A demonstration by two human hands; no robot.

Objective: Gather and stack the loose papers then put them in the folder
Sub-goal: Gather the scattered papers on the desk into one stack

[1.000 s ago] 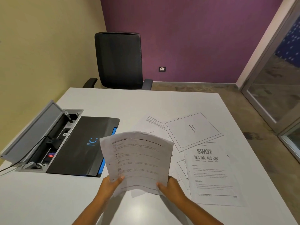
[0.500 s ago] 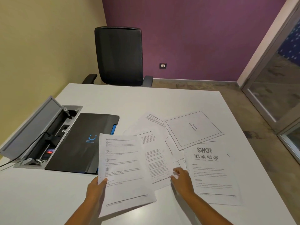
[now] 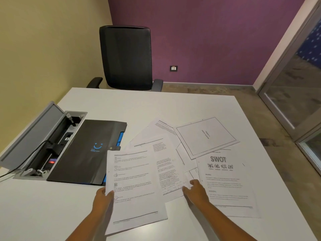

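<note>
My left hand (image 3: 102, 197) keeps a pinching grip on one sheet (image 3: 133, 186) while my released right hand (image 3: 195, 190) rests on the loose papers (image 3: 173, 164) spread beside the closed folder (image 3: 86, 150) on the surface (image 3: 156, 105); I should slide them together gently, edges aligned.

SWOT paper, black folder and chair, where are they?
SWOT paper (image 3: 225, 181): head view, middle of the page.
black folder (image 3: 83, 153): head view, front cover.
chair (image 3: 126, 58): head view, backrest.
</note>
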